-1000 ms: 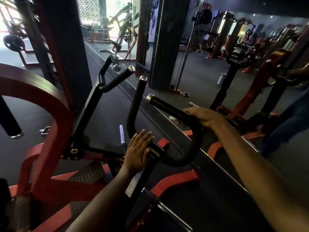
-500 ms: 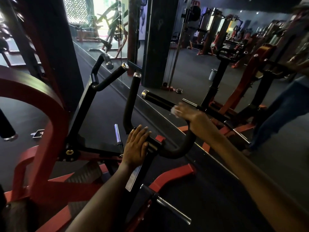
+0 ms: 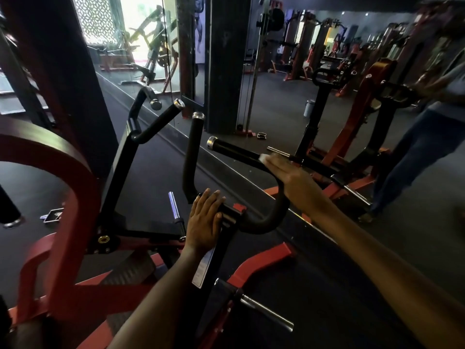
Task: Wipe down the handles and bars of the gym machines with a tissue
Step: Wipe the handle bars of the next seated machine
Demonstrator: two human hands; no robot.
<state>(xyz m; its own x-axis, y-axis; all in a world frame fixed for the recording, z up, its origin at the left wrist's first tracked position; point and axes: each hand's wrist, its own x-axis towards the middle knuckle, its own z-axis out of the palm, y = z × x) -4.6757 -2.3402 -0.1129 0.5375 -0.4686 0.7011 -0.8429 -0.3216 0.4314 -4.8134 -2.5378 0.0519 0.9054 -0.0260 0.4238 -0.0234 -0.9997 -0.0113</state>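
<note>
Right hand [image 3: 289, 177] lies over the matte black padded handle [image 3: 236, 153] at about 2 o'clock from frame centre, fingers curled on a crumpled white tissue [image 3: 264, 157] pressed to the grip; only the tissue's edge shows past the fingertips. Left hand [image 3: 203, 222] rests flat with straight fingers on the black joint where the curved U-shaped bar [image 3: 271, 217] meets the upright. Handle ends in a shiny chrome cap [image 3: 212, 142]; the red painted frame [image 3: 63, 197] arcs at 9 o'clock.

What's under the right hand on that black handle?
A white tissue peeks out at the fingertips of the right hand, pressed onto the black handle. The rest of the tissue is covered by the hand.
</note>
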